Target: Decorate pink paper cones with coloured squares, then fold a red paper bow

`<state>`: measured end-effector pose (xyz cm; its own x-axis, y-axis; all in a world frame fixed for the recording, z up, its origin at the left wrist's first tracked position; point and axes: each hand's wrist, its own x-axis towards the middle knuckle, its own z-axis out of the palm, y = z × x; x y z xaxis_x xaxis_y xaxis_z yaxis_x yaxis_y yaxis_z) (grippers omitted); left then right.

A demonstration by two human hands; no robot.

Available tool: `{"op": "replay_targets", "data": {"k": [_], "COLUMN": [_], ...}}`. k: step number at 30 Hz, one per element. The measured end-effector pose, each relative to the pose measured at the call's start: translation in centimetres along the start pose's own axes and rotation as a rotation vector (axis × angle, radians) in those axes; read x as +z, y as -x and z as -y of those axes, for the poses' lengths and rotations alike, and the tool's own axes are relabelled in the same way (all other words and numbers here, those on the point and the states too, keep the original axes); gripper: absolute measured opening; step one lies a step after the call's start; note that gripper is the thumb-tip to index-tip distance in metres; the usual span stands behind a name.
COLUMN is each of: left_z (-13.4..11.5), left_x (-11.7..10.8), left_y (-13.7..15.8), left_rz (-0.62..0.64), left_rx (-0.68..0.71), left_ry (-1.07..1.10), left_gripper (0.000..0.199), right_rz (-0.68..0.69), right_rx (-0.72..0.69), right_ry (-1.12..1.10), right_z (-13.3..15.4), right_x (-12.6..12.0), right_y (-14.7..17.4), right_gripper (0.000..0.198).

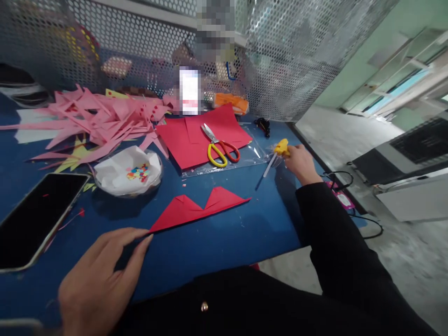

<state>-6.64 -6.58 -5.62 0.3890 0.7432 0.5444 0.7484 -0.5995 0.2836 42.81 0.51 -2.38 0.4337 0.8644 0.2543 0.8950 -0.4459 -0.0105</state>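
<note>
My left hand pinches the left tip of a folded red paper between thumb and forefinger. Two peaks rise along the paper's upper edge, and its lower edge is straight. Off to the right, my right hand has its fingers closed on a small yellow object whose kind I cannot make out. A thin whitish stick slants down beside that object. Scissors with one yellow and one red handle lie on red paper sheets, beyond the folded piece.
A bowl lined with white paper holds small coloured bits. Pink paper strips are heaped at the back left, before a perforated metal panel. A dark phone lies at left. Black cable hangs past the table's right edge.
</note>
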Motion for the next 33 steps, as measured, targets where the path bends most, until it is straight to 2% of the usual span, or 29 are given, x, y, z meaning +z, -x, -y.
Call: {"op": "replay_targets", "data": {"k": [1,2,4,6,7,9,13,15,18,21,27,33], "left_z": [-0.7,-1.3,-2.0,-2.1,-2.1,-2.0,-2.5,-3.1,-4.0,-4.6,-5.0,-4.9], "left_x": [-0.1,-0.1,0.0,0.1,0.1,0.0,-0.1,0.0,0.6,1.6,3.1,3.4], "left_y": [-0.4,-0.7,-0.9,-0.8,-0.6,-0.5,-1.3,-2.1,-3.2,-4.0,-4.7,-4.7], "left_rz": [-0.051,-0.024,-0.056,-0.018,0.003,0.024,0.031,0.052,0.084,0.153,0.216,0.214], "left_rx": [-0.082,-0.134,-0.149,-0.183,-0.2,-0.195,-0.092,0.005,0.11,0.151,0.124,0.105], "left_ry": [-0.024,-0.027,-0.009,-0.009,-0.016,-0.028,0.003,0.037,0.003,-0.062,-0.055,-0.04], "left_gripper": [0.007,0.007,0.006,0.01,0.013,0.015,0.012,0.015,0.012,0.012,0.015,0.016], "right_rz": [-0.009,-0.018,-0.054,-0.142,-0.212,-0.333,-0.152,-0.073,-0.013,0.021,0.061,0.044], "right_rx": [-0.002,-0.001,0.001,0.008,-0.019,-0.158,-0.582,-0.67,-0.674,-0.658,-0.647,-0.659], "right_ry": [0.002,0.003,0.004,-0.005,-0.062,-0.241,-0.468,-0.502,-0.507,-0.492,-0.48,-0.431], "right_z": [-0.1,-0.1,0.1,1.0,1.8,4.1,9.7,11.9,13.5,14.0,14.4,14.7], "right_x": [-0.1,-0.4,-1.2,-2.2,-2.7,-3.5,-3.7,-3.3,-2.5,-1.9,-1.3,-1.4], "right_y": [0.1,0.3,1.2,3.0,4.4,7.9,15.0,17.1,17.9,17.5,17.3,17.4], "right_gripper": [0.016,0.016,0.022,0.033,0.034,0.027,0.011,0.008,0.008,0.01,0.018,0.021]}}
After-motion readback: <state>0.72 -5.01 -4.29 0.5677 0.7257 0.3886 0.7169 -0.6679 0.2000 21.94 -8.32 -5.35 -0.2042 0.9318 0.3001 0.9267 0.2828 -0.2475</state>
